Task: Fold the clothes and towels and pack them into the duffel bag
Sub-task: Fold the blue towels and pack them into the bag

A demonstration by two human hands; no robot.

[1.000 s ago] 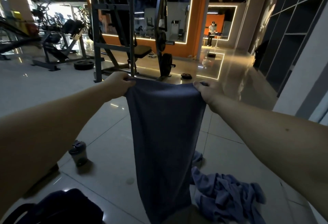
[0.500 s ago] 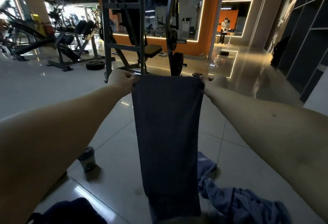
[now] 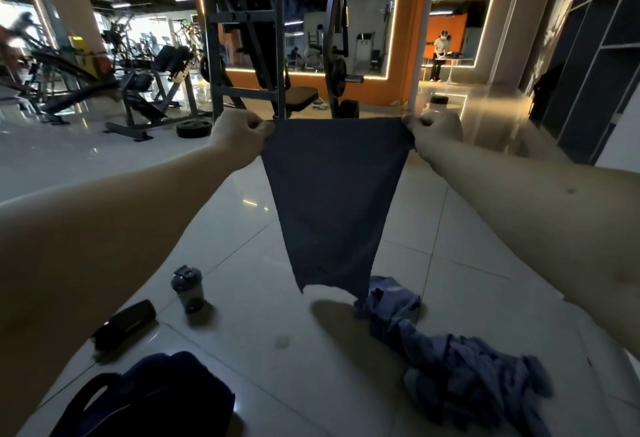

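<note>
Glossy gym floor tiles (image 3: 311, 367) lie below; left hand (image 3: 239, 135) and right hand (image 3: 434, 131) each pinch a top corner of the dark towel (image 3: 330, 201), near the duffel bag (image 3: 156, 398).

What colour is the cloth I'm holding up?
Plain dark navy blue cloth, no pattern, seen in the head view.

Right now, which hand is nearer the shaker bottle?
Left. The left hand is up and right of the shaker bottle; the right hand is farther right, past the cloth.
</note>
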